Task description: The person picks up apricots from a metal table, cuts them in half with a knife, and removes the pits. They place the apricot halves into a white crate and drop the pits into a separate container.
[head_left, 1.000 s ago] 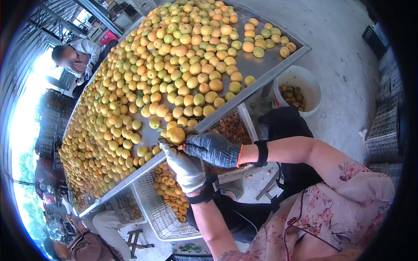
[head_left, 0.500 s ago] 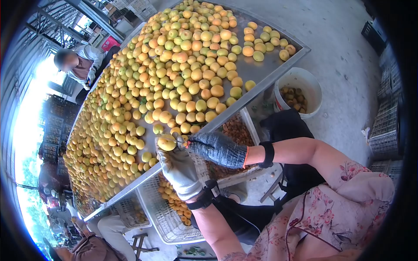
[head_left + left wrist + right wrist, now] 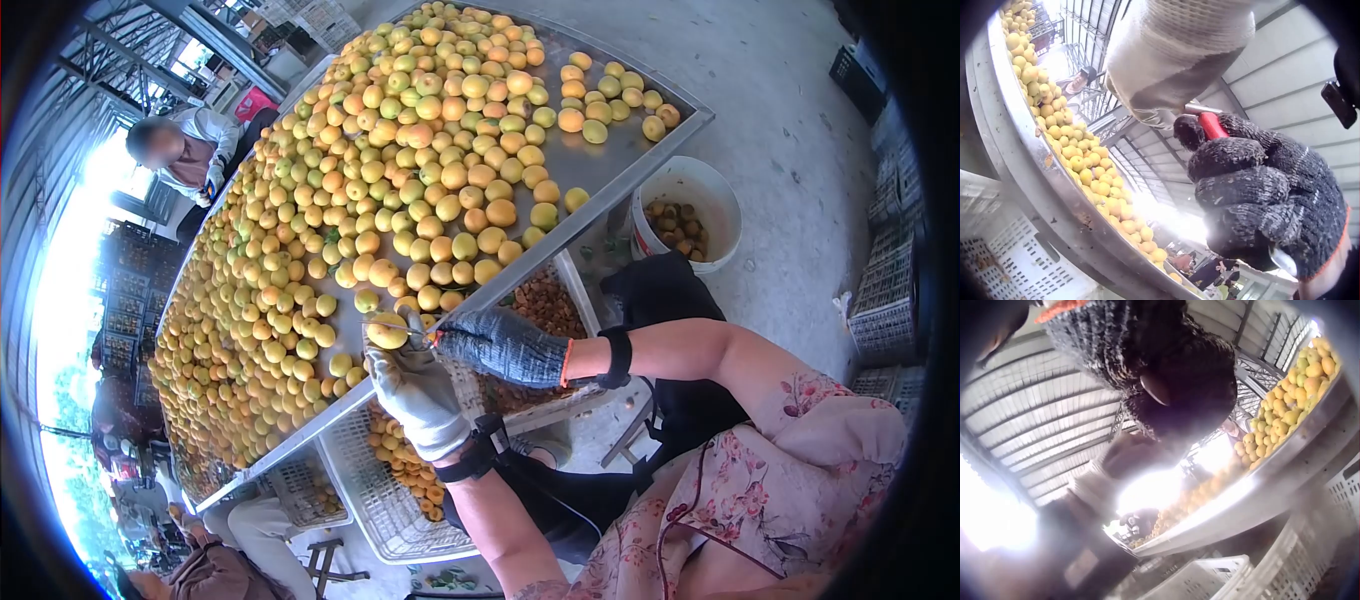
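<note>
In the head view my left hand point(image 3: 415, 400), in a white glove, grips a yellow apricot point(image 3: 386, 330) just over the near edge of the metal table. My right hand point(image 3: 505, 345), in a dark grey knitted glove, holds a knife whose thin blade point(image 3: 405, 328) lies against the apricot. The left wrist view shows the knife's red handle point(image 3: 1213, 126) in the curled right fingers. A shiny metal end point(image 3: 1282, 259) pokes out at the bottom of that fist. There the white glove hides the apricot.
A heap of apricots point(image 3: 440, 110) covers much of the metal table point(image 3: 630, 150). Below its edge stand a white crate point(image 3: 365, 510) with cut apricots and another with brown pieces point(image 3: 545, 305). A white bucket point(image 3: 715, 185) is at the right; another person point(image 3: 190, 155) sits across.
The apricot and left hand have shifted slightly left and down from the table edge. The knife blade now shows across the apricot. The whole view has shifted slightly.
</note>
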Tool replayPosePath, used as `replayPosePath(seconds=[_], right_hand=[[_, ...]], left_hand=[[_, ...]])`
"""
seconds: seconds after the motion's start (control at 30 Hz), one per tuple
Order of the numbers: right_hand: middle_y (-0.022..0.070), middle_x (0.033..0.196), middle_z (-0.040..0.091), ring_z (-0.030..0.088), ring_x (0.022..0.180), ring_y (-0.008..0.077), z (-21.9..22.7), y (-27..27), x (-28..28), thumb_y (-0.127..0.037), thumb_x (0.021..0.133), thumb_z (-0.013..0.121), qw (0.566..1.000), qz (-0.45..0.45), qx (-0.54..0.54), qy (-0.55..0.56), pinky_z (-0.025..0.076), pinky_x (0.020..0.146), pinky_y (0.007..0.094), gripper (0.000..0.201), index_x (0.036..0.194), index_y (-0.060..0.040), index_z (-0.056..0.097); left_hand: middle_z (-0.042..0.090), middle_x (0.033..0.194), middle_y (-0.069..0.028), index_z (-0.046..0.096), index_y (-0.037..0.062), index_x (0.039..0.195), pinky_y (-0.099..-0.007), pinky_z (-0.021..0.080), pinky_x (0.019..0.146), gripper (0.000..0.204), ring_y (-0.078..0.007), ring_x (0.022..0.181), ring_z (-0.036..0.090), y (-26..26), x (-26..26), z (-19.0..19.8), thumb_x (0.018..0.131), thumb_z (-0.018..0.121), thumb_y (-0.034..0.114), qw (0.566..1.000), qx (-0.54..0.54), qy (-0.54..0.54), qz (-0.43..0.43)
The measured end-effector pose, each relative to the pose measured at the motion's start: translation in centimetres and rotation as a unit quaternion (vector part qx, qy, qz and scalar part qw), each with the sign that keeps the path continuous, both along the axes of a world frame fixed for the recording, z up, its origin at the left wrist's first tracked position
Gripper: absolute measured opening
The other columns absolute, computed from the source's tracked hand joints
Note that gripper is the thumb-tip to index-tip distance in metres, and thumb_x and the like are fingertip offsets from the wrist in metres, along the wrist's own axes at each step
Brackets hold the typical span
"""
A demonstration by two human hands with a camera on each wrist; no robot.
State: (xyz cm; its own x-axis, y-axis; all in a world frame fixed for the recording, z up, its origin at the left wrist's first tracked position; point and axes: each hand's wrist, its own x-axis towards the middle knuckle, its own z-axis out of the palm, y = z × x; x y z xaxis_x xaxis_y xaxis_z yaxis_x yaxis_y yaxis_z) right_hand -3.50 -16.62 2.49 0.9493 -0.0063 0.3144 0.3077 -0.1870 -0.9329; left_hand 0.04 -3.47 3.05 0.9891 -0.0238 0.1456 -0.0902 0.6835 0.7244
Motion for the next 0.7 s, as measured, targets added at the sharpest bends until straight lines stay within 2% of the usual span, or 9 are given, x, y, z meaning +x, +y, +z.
replayPosePath(seconds=[0.23,0.27,0.3,0.37,0.47,0.53,0.6,0.63,0.7], right_hand=[[0.0173,0.077,0.062,0.060,0.073,0.0364,0.0,-0.5,0.4,-0.033,0.094,0.051,1.000,0.000,-0.011,-0.022,0.045,0.064,0.0430,0.032,0.093,-0.0042,0.063],[0.0174,0.077,0.062,0.060,0.073,0.0367,0.4,-0.7,0.4,-0.033,0.094,0.051,0.999,0.002,-0.025,0.023,0.045,0.064,0.0434,0.031,0.092,-0.0037,0.063],[0.0175,0.077,0.062,0.060,0.074,0.0369,0.6,-0.9,0.5,-0.032,0.094,0.051,0.997,0.005,-0.039,0.067,0.045,0.064,0.0438,0.031,0.092,-0.0031,0.062],[0.0178,0.075,0.062,0.060,0.072,0.0372,0.2,-0.8,0.5,-0.032,0.095,0.051,0.998,-0.006,-0.056,0.032,0.045,0.063,0.0439,0.032,0.089,-0.0025,0.062],[0.0183,0.072,0.062,0.060,0.070,0.0374,-1.3,-0.6,0.7,-0.032,0.095,0.049,0.997,-0.019,-0.072,0.004,0.044,0.062,0.0438,0.033,0.086,-0.0015,0.061],[0.0184,0.071,0.061,0.060,0.068,0.0373,-1.3,-0.5,0.7,-0.031,0.096,0.049,0.997,-0.023,-0.078,0.008,0.044,0.062,0.0437,0.034,0.085,-0.0012,0.060],[0.0185,0.071,0.061,0.060,0.067,0.0363,-1.0,-0.4,0.5,-0.031,0.096,0.049,0.997,-0.030,-0.072,0.002,0.044,0.061,0.0431,0.035,0.084,-0.0005,0.061],[0.0180,0.070,0.061,0.059,0.066,0.0353,0.0,-0.7,0.4,-0.031,0.096,0.049,0.994,-0.003,-0.079,0.073,0.044,0.061,0.0430,0.035,0.084,-0.0005,0.062],[0.0179,0.070,0.061,0.059,0.066,0.0349,-0.4,-0.4,0.7,-0.031,0.096,0.049,0.998,0.009,-0.028,0.053,0.044,0.061,0.0431,0.035,0.085,-0.0004,0.063]], left_hand=[[0.057,0.119,-0.0140,0.048,-0.0009,0.125,-0.0332,0.046,0.093,0.036,-0.0228,0.109,0.057,-0.7,-0.9,2.1,0.095,0.048,0.019,0.995,0.100,0.008,-0.018],[0.057,0.119,-0.0140,0.048,-0.0009,0.125,-0.0332,0.046,0.093,0.036,-0.0228,0.109,0.057,-0.9,-0.8,2.2,0.095,0.048,0.019,0.995,0.099,0.008,-0.018],[0.058,0.118,-0.0138,0.048,-0.0010,0.125,-0.0309,0.046,0.091,0.036,-0.0197,0.105,0.058,-1.0,-0.8,2.3,0.095,0.047,0.017,0.989,0.146,0.002,0.000],[0.059,0.114,-0.0125,0.048,-0.0012,0.126,-0.0259,0.045,0.084,0.035,-0.0134,0.094,0.057,-0.4,-0.7,2.2,0.094,0.047,0.013,0.966,0.256,0.027,0.029],[0.061,0.101,-0.0057,0.051,-0.0003,0.122,-0.0201,0.042,0.069,0.032,-0.0061,0.080,0.053,-1.0,0.1,-0.3,0.095,0.049,0.017,0.985,0.168,0.009,0.048],[0.059,0.103,-0.0071,0.052,-0.0011,0.118,-0.0247,0.046,0.078,0.032,-0.0124,0.090,0.056,-0.8,0.0,-1.2,0.097,0.049,0.022,0.993,0.095,0.070,0.006],[0.060,0.102,-0.0071,0.053,-0.0010,0.117,-0.0252,0.046,0.078,0.032,-0.0136,0.089,0.057,-1.1,0.3,-1.6,0.096,0.049,0.023,0.995,0.063,0.075,0.001],[0.060,0.102,-0.0071,0.053,-0.0010,0.117,-0.0252,0.046,0.078,0.032,-0.0136,0.089,0.057,-1.2,0.2,-1.5,0.096,0.049,0.023,0.995,0.064,0.075,0.001],[0.060,0.099,-0.0057,0.053,-0.0001,0.117,-0.0241,0.046,0.074,0.033,-0.0123,0.086,0.057,-1.3,0.2,-0.8,0.096,0.049,0.025,0.992,0.117,0.042,0.031]])
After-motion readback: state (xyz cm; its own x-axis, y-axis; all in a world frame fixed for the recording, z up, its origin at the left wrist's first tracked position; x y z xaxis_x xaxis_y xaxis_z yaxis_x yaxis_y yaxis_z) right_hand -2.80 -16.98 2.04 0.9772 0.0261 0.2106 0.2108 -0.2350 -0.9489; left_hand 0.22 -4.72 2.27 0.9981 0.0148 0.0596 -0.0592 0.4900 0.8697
